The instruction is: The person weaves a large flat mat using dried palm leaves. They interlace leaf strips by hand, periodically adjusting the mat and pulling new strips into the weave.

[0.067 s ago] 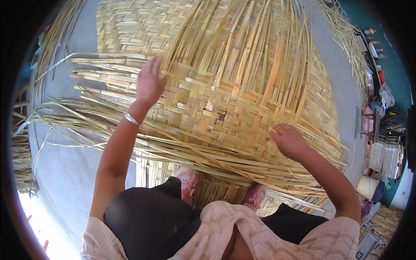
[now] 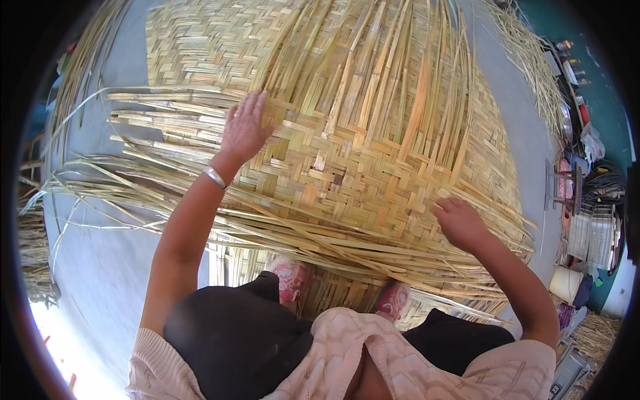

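shifted rightward, left hand (image 2: 245, 131) is spread, holding nothing; right hand (image 2: 460, 225) loosely curled, its grip unclear, over the mat (image 2: 373, 193) on the floor (image 2: 113, 260); strips (image 2: 180, 123) look light, springy, best held near loose ends.

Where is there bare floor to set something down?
Grey floor at lower left, below the split stalks; a narrower band between the woven mat and the straw at upper right. Crowded: far right, around the plastic bag.

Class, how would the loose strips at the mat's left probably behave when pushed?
The loose strips are slim, so each is probably light. Their long free ends bow, suggesting springy bending. Some seem to run into the mat, so those likely resist sliding.
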A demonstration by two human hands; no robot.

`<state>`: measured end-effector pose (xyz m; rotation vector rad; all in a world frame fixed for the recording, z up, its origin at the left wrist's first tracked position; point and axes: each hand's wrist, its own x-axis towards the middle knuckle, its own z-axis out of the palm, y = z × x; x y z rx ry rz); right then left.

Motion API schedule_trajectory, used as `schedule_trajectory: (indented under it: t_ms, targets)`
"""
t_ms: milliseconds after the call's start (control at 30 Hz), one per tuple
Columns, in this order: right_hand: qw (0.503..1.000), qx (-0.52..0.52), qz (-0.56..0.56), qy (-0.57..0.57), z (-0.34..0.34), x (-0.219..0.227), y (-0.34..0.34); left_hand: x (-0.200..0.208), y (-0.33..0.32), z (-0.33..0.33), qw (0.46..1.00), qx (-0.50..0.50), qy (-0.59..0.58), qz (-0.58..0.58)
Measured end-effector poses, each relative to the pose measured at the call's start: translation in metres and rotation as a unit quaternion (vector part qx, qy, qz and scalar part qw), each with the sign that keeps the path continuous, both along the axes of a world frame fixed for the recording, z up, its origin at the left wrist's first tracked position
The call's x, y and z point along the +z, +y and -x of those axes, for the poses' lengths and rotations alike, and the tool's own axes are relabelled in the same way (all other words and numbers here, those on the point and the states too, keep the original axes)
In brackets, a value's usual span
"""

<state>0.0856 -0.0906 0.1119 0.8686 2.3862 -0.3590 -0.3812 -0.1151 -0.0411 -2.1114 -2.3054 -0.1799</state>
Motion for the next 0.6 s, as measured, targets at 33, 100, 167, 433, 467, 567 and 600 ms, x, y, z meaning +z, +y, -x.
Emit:
schedule_trajectory:
  t_ms: [33, 100, 167, 433, 467, 567, 600]
  targets:
    - [0.999, -0.034, 0.005, -0.018, -0.016, 0.008, -0.003, -0.002, 0.003, -0.007, 0.999, 0.001, 0.007, 0.05]
    - [0.995, -0.094, -0.002, -0.011, -0.046, 0.02, -0.014, -0.005, 0.01, -0.016, 0.994, -0.024, 0.025, 0.103]
    - [0.987, -0.149, -0.025, 0.047, -0.081, 0.027, -0.036, -0.01, 0.013, -0.016, 0.993, -0.027, 0.033, 0.113]
    - [0.9, -0.424, 0.014, -0.105, -0.219, -0.006, -0.168, -0.022, 0.015, 0.0, 0.988, -0.121, -0.014, 0.1]
    - [0.835, -0.539, 0.039, 0.108, -0.233, -0.003, -0.197, -0.02, 0.015, 0.0, 0.982, -0.108, -0.038, 0.148]
    - [0.792, -0.605, 0.023, -0.081, -0.26, -0.013, -0.26, -0.009, 0.021, -0.013, 0.955, -0.111, 0.146, 0.233]
    - [0.768, -0.632, -0.019, -0.098, -0.264, -0.012, -0.286, -0.004, 0.02, -0.017, 0.946, -0.095, 0.178, 0.255]
